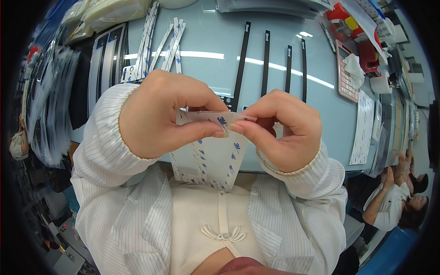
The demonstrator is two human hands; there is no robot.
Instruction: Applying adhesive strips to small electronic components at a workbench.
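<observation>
Between my hands hangs a white adhesive-backed sheet (213,158) with rows of blue print, its lower end near my chest. My left hand (153,114) pinches its upper edge between thumb and fingers. On the other side, my right hand (291,130) has thumb and forefinger pressed together at the sheet's top right corner, where a small flap sticks out. Whether that flap is a separate layer I cannot tell. Beyond my hands, several narrow black strips (242,64) lie spaced apart on the table (206,41); the lower end of the longest is partly hidden.
White strips with blue print (174,46) lie at the far left, beside dark-framed panels (107,59). Clear plastic sheets (55,101) are stacked further left. At right are a pink calculator (341,68), a crumpled tissue (354,71) and a long printed sheet (363,128). Other people (394,201) sit beyond.
</observation>
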